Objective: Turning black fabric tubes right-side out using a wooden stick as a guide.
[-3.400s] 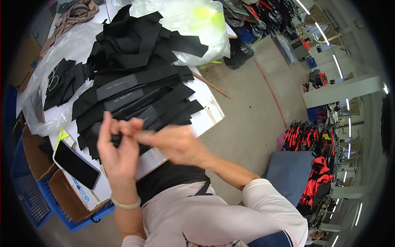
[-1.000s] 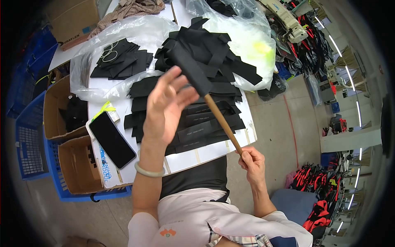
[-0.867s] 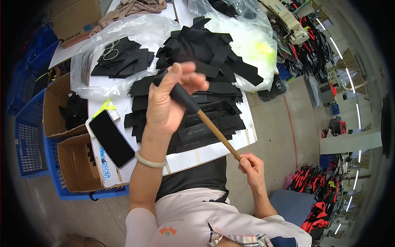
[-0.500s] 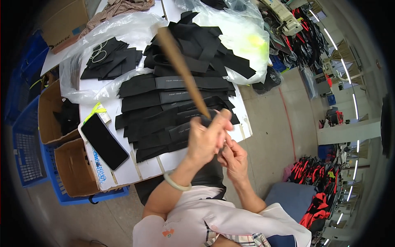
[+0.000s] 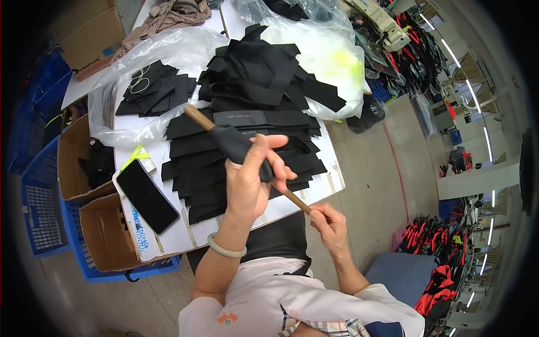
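Observation:
A wooden stick (image 5: 199, 118) runs slantwise in front of me, its upper end bare. A black fabric piece (image 5: 231, 144) sits around the stick's middle like a sleeve. My left hand (image 5: 250, 182) is closed on this fabric, with the index finger partly extended. Lower and to the right, my right hand (image 5: 330, 222) pinches the stick's other end between thumb and fingers. Just behind my hands, black fabric strips (image 5: 193, 149) lie overlapped in rows on the white table (image 5: 269, 212), a few bearing grey printed patches.
A looser heap of black strips (image 5: 252, 67) lies farther back, between clear plastic bags (image 5: 104, 106). A phone (image 5: 147, 196) rests at the table's left edge. Cardboard boxes (image 5: 106, 230) and blue crates (image 5: 42, 208) stand left of the table. A sewing machine (image 5: 382, 25) is at the far right.
The stick has swung down to the left, and the black fabric now shows around its middle. My left hand has shifted left onto the fabric; the right has moved slightly down and away from it.

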Tool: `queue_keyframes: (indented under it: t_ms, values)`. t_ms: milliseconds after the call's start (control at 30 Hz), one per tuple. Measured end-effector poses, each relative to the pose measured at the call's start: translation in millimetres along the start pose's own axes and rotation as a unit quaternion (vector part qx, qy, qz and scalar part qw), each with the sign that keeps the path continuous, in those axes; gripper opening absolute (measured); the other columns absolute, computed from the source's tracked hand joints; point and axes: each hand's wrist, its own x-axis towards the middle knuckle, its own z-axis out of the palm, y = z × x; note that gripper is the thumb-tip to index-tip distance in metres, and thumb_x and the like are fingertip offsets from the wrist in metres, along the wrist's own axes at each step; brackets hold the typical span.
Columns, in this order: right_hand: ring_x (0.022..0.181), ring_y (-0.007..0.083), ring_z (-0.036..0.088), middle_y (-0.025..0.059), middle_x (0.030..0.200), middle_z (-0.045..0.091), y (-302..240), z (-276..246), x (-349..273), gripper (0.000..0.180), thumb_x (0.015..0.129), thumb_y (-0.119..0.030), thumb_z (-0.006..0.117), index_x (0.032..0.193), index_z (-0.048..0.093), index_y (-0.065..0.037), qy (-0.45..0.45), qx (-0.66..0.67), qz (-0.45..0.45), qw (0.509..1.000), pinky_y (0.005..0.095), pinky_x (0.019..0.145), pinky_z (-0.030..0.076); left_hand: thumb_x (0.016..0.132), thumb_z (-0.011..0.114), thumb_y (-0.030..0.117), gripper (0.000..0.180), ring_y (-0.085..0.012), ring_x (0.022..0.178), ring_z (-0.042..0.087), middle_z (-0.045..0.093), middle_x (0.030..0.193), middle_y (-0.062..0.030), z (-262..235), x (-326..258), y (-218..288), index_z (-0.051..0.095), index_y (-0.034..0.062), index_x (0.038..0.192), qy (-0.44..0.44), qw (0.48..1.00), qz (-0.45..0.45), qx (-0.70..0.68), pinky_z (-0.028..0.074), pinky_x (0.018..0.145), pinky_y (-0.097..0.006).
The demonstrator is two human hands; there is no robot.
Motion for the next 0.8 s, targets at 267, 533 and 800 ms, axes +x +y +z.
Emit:
queue_keyframes:
  t_ms: [267, 533, 800]
  values:
    - [0.047, 0.0049, 0.034, -0.0029, 0.059, 0.044, 14, 6, -21, 0.02, 0.093, -0.015, 0.055, 0.092, 0.063, 0.003, -0.041, 0.161, 0.13, 0.978, 0.0202, 0.043, 0.025, 0.097, 0.036, 0.048, 0.06, -0.0176, 0.041, 0.052, 0.053, 0.052, -0.0083, -14, 4, 2, 0.059, -0.0073, 0.096, 0.044, 0.995, 0.094, -0.007, 0.054, 0.057, -0.034]
    - [0.052, 0.0031, 0.041, -0.0037, 0.063, 0.049, 21, -17, -11, 0.019, 0.093, -0.019, 0.057, 0.093, 0.064, -0.002, -0.024, 0.054, 0.1, 0.993, 0.0187, 0.046, 0.029, 0.097, 0.045, 0.038, 0.049, -0.0255, 0.06, 0.066, 0.065, 0.073, -0.0196, -14, -7, -9, 0.059, -0.009, 0.098, 0.032, 0.994, 0.036, 0.093, 0.055, 0.064, -0.036]
    - [0.051, 0.0033, 0.039, -0.0055, 0.058, 0.047, 80, -125, -74, 0.028, 0.091, -0.026, 0.057, 0.08, 0.063, -0.001, 0.241, -0.077, 0.172, 0.952, 0.02, 0.047, 0.03, 0.101, 0.024, 0.039, 0.059, -0.0351, 0.101, 0.06, 0.06, 0.11, -0.0274, -32, 1, -15, 0.044, -0.0113, 0.123, -0.007, 1.0, -0.023, 0.013, 0.041, 0.098, -0.043]
